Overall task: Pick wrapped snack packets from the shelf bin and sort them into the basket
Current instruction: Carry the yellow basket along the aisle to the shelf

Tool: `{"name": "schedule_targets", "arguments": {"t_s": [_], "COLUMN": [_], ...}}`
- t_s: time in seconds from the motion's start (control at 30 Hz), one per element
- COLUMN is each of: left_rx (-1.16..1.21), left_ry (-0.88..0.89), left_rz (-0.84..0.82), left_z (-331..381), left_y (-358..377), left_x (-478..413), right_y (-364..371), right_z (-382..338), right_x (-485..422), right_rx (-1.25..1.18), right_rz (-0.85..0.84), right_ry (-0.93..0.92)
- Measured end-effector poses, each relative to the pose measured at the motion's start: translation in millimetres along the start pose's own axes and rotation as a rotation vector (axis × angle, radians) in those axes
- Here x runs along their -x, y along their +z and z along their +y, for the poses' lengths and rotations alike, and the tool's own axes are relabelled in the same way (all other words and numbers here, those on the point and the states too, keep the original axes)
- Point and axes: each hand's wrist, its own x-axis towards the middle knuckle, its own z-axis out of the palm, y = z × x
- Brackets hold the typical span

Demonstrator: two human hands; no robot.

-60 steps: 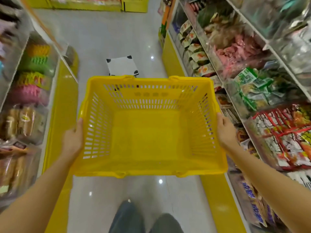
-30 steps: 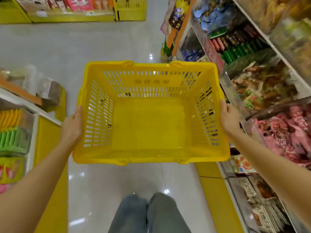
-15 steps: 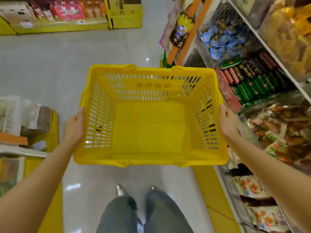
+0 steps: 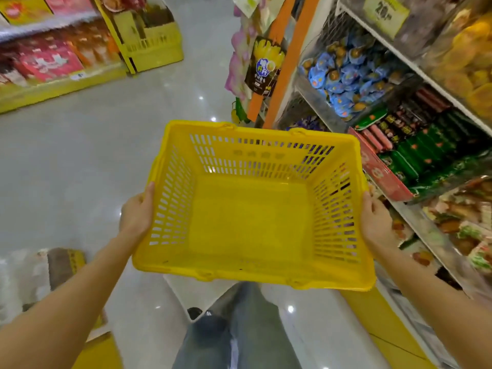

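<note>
Gripping the yellow basket (image 4: 250, 222) by its two short ends, the left hand (image 4: 137, 211) and right hand (image 4: 374, 219) each lay a thumb along the rim. The other fingers curl round the outer walls and out of sight, so whether they lie spread or close together cannot be told. Both forearms are cut off by the lower corners of the frame. The basket hangs in the air between the two sets of fingers, its long axis running from one hand to the other and its open mouth facing up, so the bare bottom and slotted walls show. Just beyond the right hand's fingers stands a shelf (image 4: 410, 62) with clear-fronted bins, holding blue-wrapped packets (image 4: 346, 73) further out and green packets (image 4: 415, 153) nearer; their printing is too blurred to read. Bins nearest the right wrist are smeared and partly cropped. Below the thumbs, grey trousers (image 4: 239, 336) show over a glossy pale floor (image 4: 93, 145) dotted with lamp reflections. Past the left hand's fingers the aisle opens onto yellow-based shelving (image 4: 61, 86) with red packages.
</note>
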Motion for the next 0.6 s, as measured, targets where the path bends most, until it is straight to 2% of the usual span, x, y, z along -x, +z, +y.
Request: {"name": "schedule_targets", "arguments": {"t_s": [0.23,0.4,0.6], "left_rx": [-0.075,-0.131,-0.183], "left_ry": [0.143,0.183,0.220], "left_rz": [-0.083,-0.118,-0.169], "left_z": [56,84,95], "left_y": [33,49,48], "left_x": [-79,-113,-152], "right_y": [12,18,37], "right_z": [5,9,0], "right_x": [-29,-40,-25], "right_rx": [-0.083,-0.056,-0.102], "right_rz": [0.089,0.179,0.198], "right_ry": [0.159,0.152,0.255]}}
